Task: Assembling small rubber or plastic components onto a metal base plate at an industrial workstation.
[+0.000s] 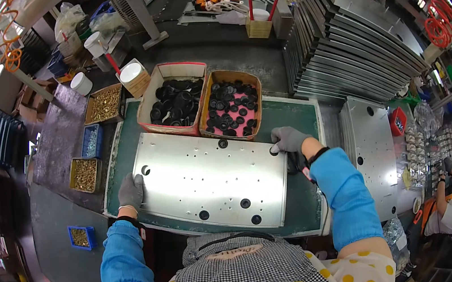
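A flat silver metal panel (207, 172) with many small holes lies in front of me on a green work board (291, 115). Black round rubber grommets (245, 203) sit in several of its larger holes. My left hand (131, 192), in a grey glove, grips the panel's left edge, its thumb along the top. At the panel's far right corner my gloved right hand (290, 139) has its fingers closed over a black grommet (274, 150); its fingertips partly cover it. A larger hole (146, 170) near the far left corner looks partly dark.
Beyond the panel stand two boxes of black rubber parts, one white (145, 114), one brown (258, 94). Small bins of brass-coloured hardware (86, 174) are at left. Stacked metal panels (349, 39) rise at far right; more panels (373, 150) lie nearer. A co-worker (446, 209) is at right.
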